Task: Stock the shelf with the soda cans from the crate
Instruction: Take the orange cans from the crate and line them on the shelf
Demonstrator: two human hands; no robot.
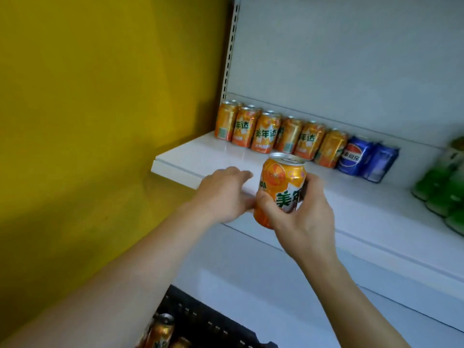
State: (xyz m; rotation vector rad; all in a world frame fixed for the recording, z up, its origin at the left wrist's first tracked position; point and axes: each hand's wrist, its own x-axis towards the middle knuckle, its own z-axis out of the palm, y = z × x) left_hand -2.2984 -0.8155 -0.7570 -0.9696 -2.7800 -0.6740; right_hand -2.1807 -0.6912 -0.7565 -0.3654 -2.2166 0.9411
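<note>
Orange soda can [278, 187] sits upright in my right hand [300, 217], grip curled round its lower half, thumb on the near side, fingers wrapped behind. Silver top faces up, tab visible. My left hand [223, 192] is just left of the grip, fingers relaxed and loosely extended over the front edge of the white shelf [200, 159], holding nothing; whether it touches the can I can't tell. Beyond the grip, at the shelf's back: a row of orange cans [271, 133], more cans partly hidden behind the leftmost ones. Right of that row, two blue cans [364, 159] touching each other. Far right of the grip, green bottles [444, 194], blurred. Below the grip, near my forearms, a black crate [200, 320] with at least two more orange cans [160, 330] inside. Yellow wall [100, 96] to the left of everything.
</note>
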